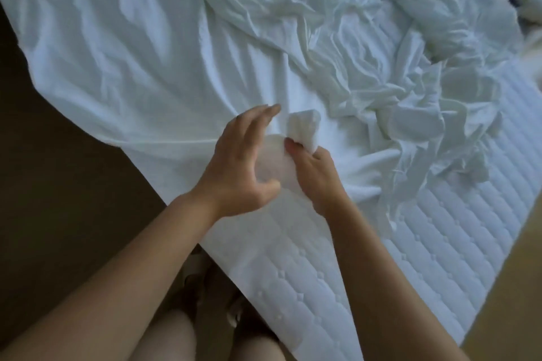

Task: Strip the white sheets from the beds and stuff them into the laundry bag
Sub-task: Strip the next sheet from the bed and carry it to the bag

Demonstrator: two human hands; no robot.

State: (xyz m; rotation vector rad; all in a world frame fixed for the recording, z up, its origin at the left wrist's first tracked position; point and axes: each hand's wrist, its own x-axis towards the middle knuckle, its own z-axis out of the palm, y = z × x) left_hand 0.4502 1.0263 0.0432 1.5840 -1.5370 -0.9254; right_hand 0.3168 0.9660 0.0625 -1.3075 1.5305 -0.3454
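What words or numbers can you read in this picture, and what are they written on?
None: no word, number, label or sign can be read anywhere.
The white sheet is plain; the quilted mattress shows only stitching, no tag.
The right hand grips a bunch of sheet, the left hand is open beside it.

Dim, bluish light is washing the sheet; the left floor is lying in shadow; blur is softening details.
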